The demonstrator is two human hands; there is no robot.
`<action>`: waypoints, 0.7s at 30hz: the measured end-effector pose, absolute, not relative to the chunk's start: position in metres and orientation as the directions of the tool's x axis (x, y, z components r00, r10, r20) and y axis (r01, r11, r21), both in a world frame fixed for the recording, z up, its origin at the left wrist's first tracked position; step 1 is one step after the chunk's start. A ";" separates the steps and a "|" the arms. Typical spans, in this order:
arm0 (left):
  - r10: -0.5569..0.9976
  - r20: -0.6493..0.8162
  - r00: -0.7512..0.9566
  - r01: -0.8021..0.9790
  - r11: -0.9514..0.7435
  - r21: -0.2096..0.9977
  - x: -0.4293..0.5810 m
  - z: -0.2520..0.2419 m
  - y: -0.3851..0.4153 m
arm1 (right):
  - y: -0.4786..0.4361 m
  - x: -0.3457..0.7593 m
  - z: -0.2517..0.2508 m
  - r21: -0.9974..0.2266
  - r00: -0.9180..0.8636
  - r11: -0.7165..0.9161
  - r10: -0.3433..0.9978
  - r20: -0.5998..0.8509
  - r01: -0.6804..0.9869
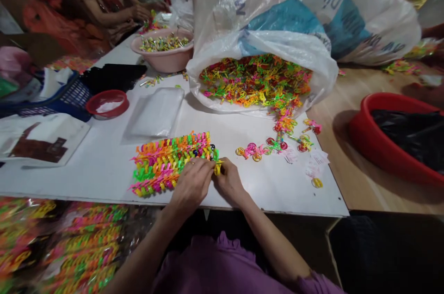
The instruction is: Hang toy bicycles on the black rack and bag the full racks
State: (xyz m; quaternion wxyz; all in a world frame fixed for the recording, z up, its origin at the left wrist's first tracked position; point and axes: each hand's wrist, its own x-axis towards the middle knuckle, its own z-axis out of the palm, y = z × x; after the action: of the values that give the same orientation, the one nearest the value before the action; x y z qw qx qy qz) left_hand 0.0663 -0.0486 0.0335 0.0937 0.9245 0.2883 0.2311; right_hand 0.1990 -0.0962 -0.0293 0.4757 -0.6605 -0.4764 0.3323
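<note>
The left hand (194,179) and right hand (229,182) pinch a small yellow plastic piece (218,168) beside multicoloured plastic rows (161,162); arranging seems underway, calling for careful alignment.

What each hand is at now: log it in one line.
left hand: over right end of colourful rows | right hand: holding yellow piece | open bag: ahead, holding loose pieces

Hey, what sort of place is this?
Probably a small workshop: an open plastic sack full of bright little pieces, neat rows of similar pieces, and another person working nearby.
</note>
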 end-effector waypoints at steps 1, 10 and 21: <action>0.585 0.380 0.717 0.493 -0.810 0.317 0.067 0.030 -0.050 | -0.096 0.200 -0.031 -0.914 0.301 -0.060 0.951 0.069 0.401; 0.593 0.440 0.674 0.532 -0.804 0.266 0.077 0.027 -0.056 | -0.101 0.210 -0.024 -0.772 0.066 0.056 0.990 0.126 0.633; 0.316 0.617 0.721 0.381 -0.924 0.028 0.071 0.002 -0.047 | -0.097 0.212 -0.037 -0.546 -0.090 0.139 0.989 0.115 0.826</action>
State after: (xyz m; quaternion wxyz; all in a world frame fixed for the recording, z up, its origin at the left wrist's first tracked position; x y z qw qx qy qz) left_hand 0.0706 -0.0468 0.0024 -0.0504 0.9262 0.1879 0.3231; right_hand 0.2125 -0.0966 -0.0366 0.2338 -0.6326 -0.7175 0.1743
